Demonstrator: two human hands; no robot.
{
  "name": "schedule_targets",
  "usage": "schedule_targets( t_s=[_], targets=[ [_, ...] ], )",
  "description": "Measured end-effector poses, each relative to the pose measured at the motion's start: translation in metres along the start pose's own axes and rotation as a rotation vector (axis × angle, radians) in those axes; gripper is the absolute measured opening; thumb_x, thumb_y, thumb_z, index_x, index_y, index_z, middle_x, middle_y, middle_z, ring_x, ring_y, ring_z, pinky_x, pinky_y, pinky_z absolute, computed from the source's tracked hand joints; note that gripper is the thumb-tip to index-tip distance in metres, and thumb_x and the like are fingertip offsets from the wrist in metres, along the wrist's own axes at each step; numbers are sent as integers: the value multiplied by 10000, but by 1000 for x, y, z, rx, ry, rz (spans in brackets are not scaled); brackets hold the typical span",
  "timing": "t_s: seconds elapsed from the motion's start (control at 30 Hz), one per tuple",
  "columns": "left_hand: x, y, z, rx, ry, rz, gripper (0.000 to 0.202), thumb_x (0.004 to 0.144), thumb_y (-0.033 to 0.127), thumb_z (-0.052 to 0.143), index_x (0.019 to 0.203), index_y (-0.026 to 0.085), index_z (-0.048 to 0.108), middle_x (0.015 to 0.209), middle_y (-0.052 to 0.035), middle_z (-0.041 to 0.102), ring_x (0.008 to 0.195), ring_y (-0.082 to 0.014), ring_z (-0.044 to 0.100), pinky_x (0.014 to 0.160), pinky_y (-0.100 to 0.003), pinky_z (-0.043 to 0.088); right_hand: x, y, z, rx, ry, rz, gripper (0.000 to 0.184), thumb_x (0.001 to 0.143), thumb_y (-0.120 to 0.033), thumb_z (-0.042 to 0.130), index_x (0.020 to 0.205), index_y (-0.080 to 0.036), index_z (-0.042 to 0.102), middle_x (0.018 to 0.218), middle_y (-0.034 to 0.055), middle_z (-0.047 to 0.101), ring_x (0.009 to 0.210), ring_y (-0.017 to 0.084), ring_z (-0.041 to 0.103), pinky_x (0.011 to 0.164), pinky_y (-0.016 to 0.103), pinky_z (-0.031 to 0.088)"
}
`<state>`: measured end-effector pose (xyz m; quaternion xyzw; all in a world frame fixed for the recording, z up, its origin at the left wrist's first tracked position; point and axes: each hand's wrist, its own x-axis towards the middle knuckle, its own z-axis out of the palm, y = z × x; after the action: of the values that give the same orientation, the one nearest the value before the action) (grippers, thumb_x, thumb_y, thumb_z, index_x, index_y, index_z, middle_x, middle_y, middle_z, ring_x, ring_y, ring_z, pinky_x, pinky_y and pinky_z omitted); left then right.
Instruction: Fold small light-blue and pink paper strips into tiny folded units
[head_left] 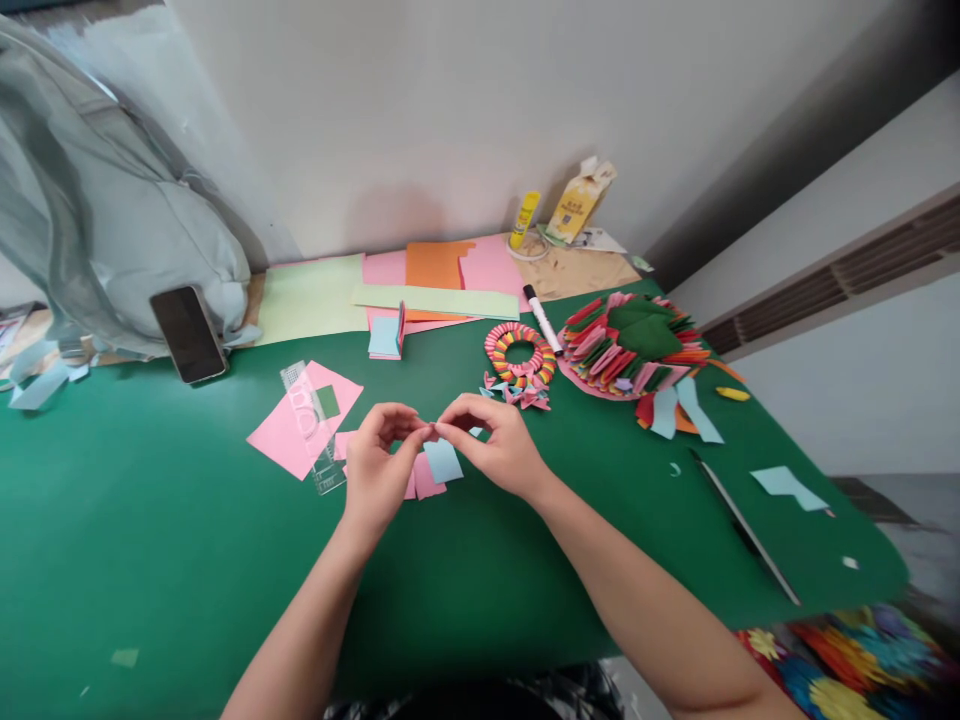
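My left hand (379,465) and my right hand (491,440) meet above the green table (150,520), fingertips pinched together on a tiny pink paper piece (433,430). Under them lie small pink paper squares (420,478) and a light blue paper square (442,461). To the left a pink sheet (289,425) lies under a clear stencil ruler (319,440). Beyond my right hand sits a ring of folded coloured paper (520,352) with several small folded pieces (525,395) at its near edge.
A heap of folded coloured papers (637,345) and a marker (542,318) lie at the right. A long blade or ruler (746,530) rests near the right edge. Coloured sheets (420,280), a glue stick (524,220), a carton (579,200), a phone (187,333) and a grey backpack (90,220) line the back.
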<state>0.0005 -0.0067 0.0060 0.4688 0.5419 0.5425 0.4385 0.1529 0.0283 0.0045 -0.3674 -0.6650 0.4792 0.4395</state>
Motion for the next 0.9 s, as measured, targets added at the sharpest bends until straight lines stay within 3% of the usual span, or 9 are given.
schedule_targets(
  t_s=[0.17, 0.3, 0.43, 0.67, 0.77, 0.9],
  targets=[
    [-1, 2, 0, 45, -3, 18, 182, 730, 241, 717, 841, 174, 588, 746, -29, 644, 717, -158, 639, 660, -264, 540, -1, -2, 1, 37, -8, 10, 191, 880, -336, 595, 772, -182, 630, 753, 43, 609, 691, 185, 594, 625, 294, 498],
    [-2, 6, 1, 44, -28, 48, 158, 747, 257, 706, 828, 171, 600, 775, -39, 655, 748, -163, 644, 712, -276, 541, -1, -2, 2, 121, 32, 62, 210, 874, -361, 617, 767, -180, 619, 734, 32, 605, 628, 162, 571, 558, 263, 479],
    [-2, 5, 1, 92, 13, 77, 147, 744, 256, 713, 803, 181, 601, 736, -19, 636, 710, -150, 624, 660, -251, 523, -2, 0, 4, 179, 54, 91, 194, 865, -358, 645, 786, -181, 646, 740, 32, 617, 599, 152, 572, 499, 237, 474],
    [-2, 1, -1, 277, -18, 208, 57, 801, 229, 641, 810, 187, 604, 748, -21, 629, 719, -154, 601, 677, -275, 496, -2, 8, 8, 215, 113, 172, 272, 765, -435, 741, 879, -190, 705, 825, 54, 652, 732, 202, 645, 668, 291, 565],
    [-1, 2, -1, 209, -42, 178, 116, 773, 254, 683, 834, 185, 613, 797, -35, 635, 768, -166, 613, 717, -288, 519, -1, 8, 6, 274, 92, 208, 282, 734, -433, 766, 873, -192, 723, 827, 50, 667, 779, 212, 649, 715, 305, 576],
    [0, 4, -1, 40, -102, 39, 183, 764, 295, 698, 885, 180, 621, 874, -55, 648, 835, -178, 634, 775, -298, 545, 1, 6, 2, 389, 59, 254, 279, 729, -407, 779, 911, -200, 740, 817, 38, 667, 753, 199, 654, 730, 314, 587]
  ],
)
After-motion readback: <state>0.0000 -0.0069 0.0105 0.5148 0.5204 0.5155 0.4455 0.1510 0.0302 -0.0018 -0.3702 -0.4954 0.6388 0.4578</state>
